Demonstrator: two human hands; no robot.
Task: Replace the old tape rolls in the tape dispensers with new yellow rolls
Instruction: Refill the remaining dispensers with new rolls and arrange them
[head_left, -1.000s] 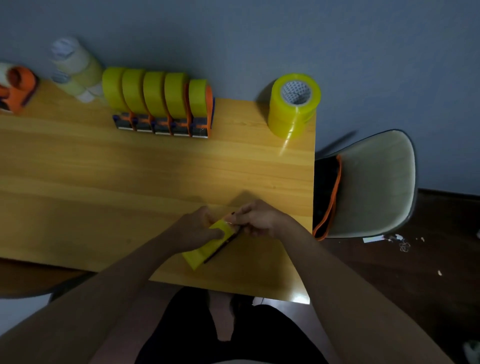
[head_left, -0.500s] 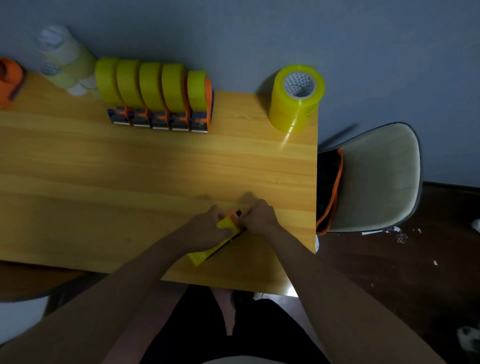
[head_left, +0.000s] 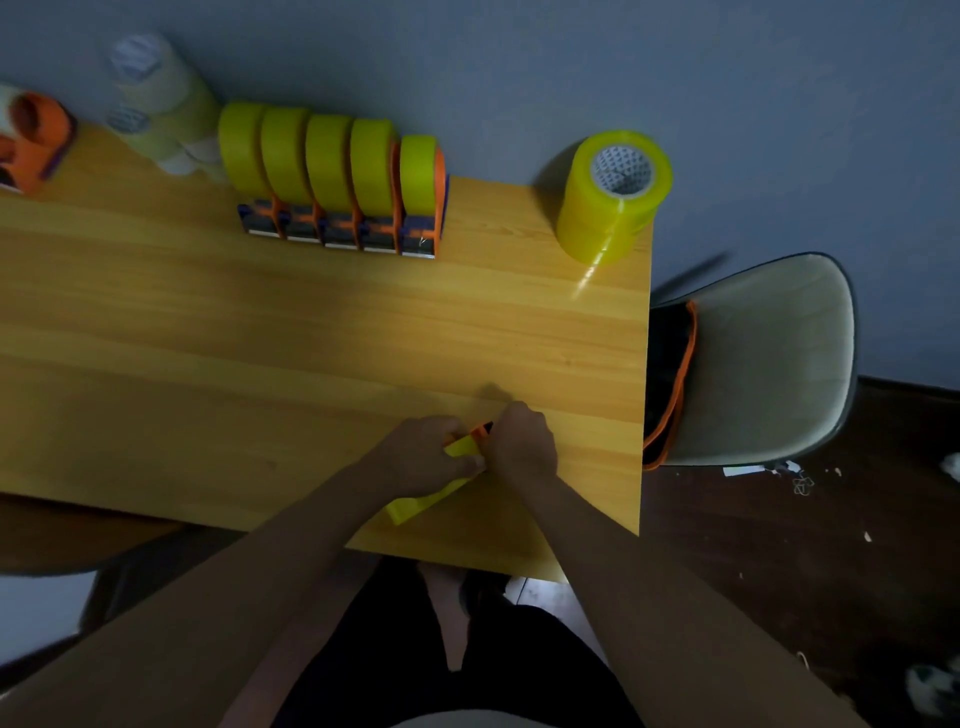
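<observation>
Near the front edge of the surface (head_left: 311, 322), both hands meet over one yellow roll in its dispenser (head_left: 431, 501). The left hand (head_left: 421, 457) curls round the roll's upper side; the right hand (head_left: 522, 447) pinches the orange-and-black end just beside it. The long axis runs from near-left up to far-right, so the working end lies nearer the right hand. Farther back stand five loaded dispensers (head_left: 337, 182), and a stack of yellow rolls (head_left: 613, 197) at the far right corner.

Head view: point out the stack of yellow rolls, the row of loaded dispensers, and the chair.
stack of yellow rolls (head_left: 602, 218), head view, side wall.
row of loaded dispensers (head_left: 332, 161), head view, middle roll's tape face.
chair (head_left: 769, 364), head view, pale seat.
</observation>
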